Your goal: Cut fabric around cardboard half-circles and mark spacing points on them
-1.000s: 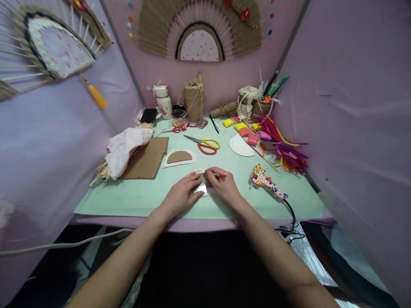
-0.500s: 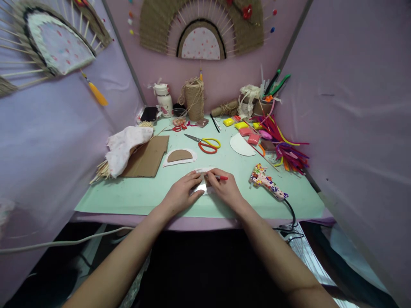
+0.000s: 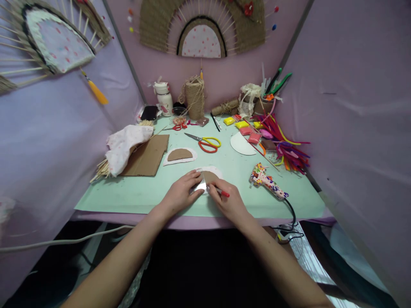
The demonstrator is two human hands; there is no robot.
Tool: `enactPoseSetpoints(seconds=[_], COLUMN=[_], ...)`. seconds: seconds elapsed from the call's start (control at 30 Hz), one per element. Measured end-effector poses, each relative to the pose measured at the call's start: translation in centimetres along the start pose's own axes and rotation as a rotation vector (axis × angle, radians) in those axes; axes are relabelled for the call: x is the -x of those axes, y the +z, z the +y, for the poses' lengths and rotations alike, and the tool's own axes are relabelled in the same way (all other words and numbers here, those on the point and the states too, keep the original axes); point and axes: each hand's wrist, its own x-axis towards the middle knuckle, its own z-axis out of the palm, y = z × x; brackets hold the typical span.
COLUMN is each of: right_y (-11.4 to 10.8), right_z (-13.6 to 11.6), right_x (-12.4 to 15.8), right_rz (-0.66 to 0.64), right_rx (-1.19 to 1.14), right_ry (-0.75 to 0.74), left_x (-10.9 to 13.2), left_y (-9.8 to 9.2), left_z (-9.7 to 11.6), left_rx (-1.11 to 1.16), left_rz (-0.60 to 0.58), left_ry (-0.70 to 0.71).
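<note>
Right hand (image 3: 230,202) grips red pen (image 3: 225,194) — cardboard (image 3: 211,177) just beyond

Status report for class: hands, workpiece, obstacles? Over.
Left hand on shiny strip atop brown half-circle. Right hand holding red pen beside strip's edge. Half-circle on white backing, partly covered. Scissors, glue gun apart from both hands.

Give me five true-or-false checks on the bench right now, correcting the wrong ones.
1. The left hand rests on a flat, shiny piece; the right hand holds a red-ended pen. True.
2. The glue gun lies left of both hands. False: it lies to their right.
3. The scissors have one yellow loop and one red-orange. True.
4. The white bottle stands right of the jute twine spool. False: it stands left.
5. Beyond the left hand, a brown half-disc lies on a white piece. True.
</note>
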Motion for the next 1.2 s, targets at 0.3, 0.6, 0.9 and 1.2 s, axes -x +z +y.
enactPoseSetpoints(seconds=[0.3,0.6,0.9,1.2], right_y=[-1.0,-0.3,-0.4,0.0], right_z=[-0.2,1.8,1.4,1.4], right_x=[1.3,2.1,2.1,1.8], right_rz=[0.098,0.239,0.243,0.222], right_rx=[-0.131,-0.167,-0.211,-0.211], right_ry=[0.02,0.004,0.01,0.057], left_x=[0.0,1.6,2.3,2.0], left_y=[0.0,-0.5,-1.2,-1.3], left_z=[0.1,0.2,-0.5,0.0], left_rx=[-0.011,-0.069,-0.138,-0.144], left_rz=[0.016,0.136,0.144,0.031], left_ry=[-0.01,-0.006,-0.047,-0.028])
